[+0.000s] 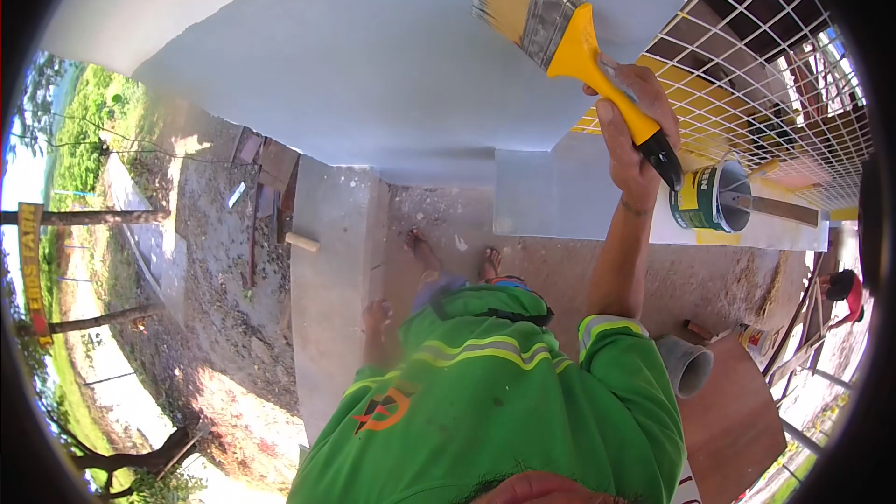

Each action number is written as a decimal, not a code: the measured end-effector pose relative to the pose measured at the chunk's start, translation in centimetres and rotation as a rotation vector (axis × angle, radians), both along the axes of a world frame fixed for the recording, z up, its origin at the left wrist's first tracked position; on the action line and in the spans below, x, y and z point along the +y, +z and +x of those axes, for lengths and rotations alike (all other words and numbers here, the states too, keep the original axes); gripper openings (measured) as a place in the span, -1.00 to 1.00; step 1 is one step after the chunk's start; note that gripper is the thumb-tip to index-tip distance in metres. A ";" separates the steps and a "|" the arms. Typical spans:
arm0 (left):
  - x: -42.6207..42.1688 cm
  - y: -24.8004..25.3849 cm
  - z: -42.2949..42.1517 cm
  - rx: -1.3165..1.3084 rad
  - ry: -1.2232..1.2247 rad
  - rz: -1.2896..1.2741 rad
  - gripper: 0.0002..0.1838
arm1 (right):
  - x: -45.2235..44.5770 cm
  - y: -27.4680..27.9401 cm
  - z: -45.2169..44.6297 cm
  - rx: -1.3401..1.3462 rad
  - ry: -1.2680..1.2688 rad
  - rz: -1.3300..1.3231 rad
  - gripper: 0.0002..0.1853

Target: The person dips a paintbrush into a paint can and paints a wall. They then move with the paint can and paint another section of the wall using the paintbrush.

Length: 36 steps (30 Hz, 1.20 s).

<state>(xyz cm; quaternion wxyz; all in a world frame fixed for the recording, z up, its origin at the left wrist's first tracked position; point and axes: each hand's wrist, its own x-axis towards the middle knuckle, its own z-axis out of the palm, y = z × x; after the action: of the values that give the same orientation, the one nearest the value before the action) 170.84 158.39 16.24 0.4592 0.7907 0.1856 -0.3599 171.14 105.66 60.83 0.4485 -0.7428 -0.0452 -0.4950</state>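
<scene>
My right hand (644, 121) is wrapped around the yellow handle of a wide paintbrush (571, 35), which has a black handle end. Its pale bristles are up against or just in front of the grey-painted wall (373, 47), near the upper edge of the paint; contact cannot be made out. Below that hand, a green and yellow paint can (695, 201) rests on a ledge (597, 191), with a flat strip (775, 209) across its mouth. My left hand (377, 313) hangs low beside my body, close to a concrete ledge; its fingers are too indistinct to read.
White wire mesh (747, 75) rises at the right. A concrete ledge (331, 271) runs along my left, with rough ground beyond. A grey bucket (686, 366) and a brown board (733, 420) are on my right. Another person (843, 294) is farther off at right.
</scene>
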 end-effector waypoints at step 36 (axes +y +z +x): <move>-0.6 0.4 -1.1 0.034 0.002 -0.066 -0.67 | -0.5 -0.7 -1.5 -0.047 -0.147 -0.045 -0.80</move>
<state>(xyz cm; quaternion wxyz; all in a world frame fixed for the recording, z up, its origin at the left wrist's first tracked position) 169.70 157.76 16.66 0.4821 0.7688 0.1823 -0.3785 169.69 105.11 60.15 0.3928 -0.7422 -0.0121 -0.5429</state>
